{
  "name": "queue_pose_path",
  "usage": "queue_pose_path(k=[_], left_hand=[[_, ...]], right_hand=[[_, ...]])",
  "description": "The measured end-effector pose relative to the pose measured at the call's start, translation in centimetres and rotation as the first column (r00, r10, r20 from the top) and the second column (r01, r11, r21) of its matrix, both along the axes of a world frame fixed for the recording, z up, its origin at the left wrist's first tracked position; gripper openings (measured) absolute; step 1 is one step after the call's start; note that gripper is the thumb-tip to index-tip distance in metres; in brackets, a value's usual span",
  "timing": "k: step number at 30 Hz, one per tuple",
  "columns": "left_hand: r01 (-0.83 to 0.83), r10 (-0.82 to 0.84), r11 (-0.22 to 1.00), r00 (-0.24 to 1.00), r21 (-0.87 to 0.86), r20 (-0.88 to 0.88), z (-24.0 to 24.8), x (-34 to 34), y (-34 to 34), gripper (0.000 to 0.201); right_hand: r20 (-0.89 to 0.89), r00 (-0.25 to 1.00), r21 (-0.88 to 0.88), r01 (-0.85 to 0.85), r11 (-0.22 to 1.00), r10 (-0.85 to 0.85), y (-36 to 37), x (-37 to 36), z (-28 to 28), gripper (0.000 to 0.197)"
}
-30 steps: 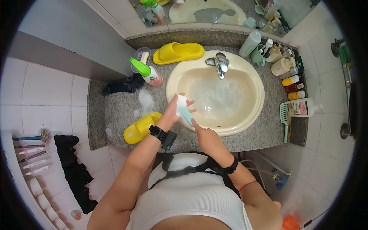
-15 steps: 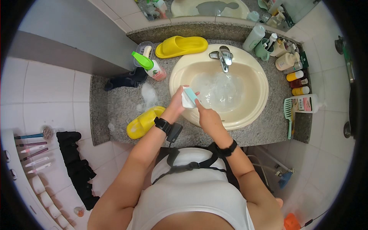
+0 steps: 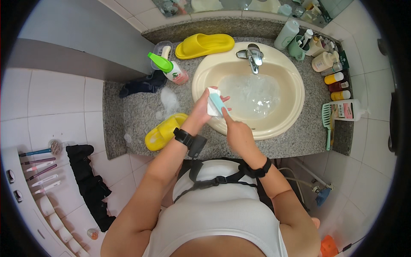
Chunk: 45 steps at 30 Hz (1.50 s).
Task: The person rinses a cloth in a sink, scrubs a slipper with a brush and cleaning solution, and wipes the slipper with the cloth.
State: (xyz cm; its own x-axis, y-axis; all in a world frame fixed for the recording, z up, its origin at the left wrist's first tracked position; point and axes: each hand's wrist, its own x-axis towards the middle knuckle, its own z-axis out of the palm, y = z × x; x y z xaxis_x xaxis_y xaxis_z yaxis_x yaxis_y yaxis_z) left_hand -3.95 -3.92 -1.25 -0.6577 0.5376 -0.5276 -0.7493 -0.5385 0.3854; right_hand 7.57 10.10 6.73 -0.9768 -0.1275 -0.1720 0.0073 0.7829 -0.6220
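Sponge (image 3: 215,103) in left hand (image 3: 201,112) — over cream sink (image 3: 291,115) holding soapy water (image 3: 252,92).

Head camera looks straight down, close over the sink (image 3: 295,111).

Slipper (image 3: 165,131) left of basin (image 3: 295,109); bottles (image 3: 336,79) right (counter edge)

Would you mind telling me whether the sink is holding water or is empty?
Holding water. The sink basin shows a pool of clear, rippled water below the tap; whether the tap is running cannot be told.
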Motion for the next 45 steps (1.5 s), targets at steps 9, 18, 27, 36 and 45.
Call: queue_pose_path(k=[9, 18, 27, 36, 45], left_hand=[[-0.209, 0.215, 0.973, 0.975, -0.098, 0.056, -0.1, -0.7, -1.4, 0.041], [-0.093, 0.094, 0.995, 0.995, -0.018, 0.026, 0.0, -0.1, 0.0, 0.041], [-0.126, 0.065, 0.953, 0.973, -0.274, -0.220, 5.6, 0.3, -11.4, 0.047], [-0.235, 0.127, 0.906, 0.945, -0.352, -0.303, 5.6, -5.0, -23.0, 0.051], [-0.214, 0.102, 0.946, 0.909, -0.244, -0.403, 2.6, -13.8, -20.9, 0.046]], right_hand=[[-0.051, 0.997, -0.133, -0.070, 0.989, 0.063, 0.9, 1.2, -0.7, 0.064], [-0.044, 0.997, -0.089, 0.065, 0.994, -0.069, 0.5, -1.2, -4.8, 0.046], [0.644, 0.761, -0.763, 0.646, 0.001, 0.080, 6.5, 0.8, -5.6, 0.036], [0.720, 0.693, -0.668, 0.707, 0.232, -0.042, 7.8, 6.3, -8.6, 0.033], [0.645, 0.742, -0.593, 0.637, 0.492, -0.184, 6.8, 6.7, -9.1, 0.033]])
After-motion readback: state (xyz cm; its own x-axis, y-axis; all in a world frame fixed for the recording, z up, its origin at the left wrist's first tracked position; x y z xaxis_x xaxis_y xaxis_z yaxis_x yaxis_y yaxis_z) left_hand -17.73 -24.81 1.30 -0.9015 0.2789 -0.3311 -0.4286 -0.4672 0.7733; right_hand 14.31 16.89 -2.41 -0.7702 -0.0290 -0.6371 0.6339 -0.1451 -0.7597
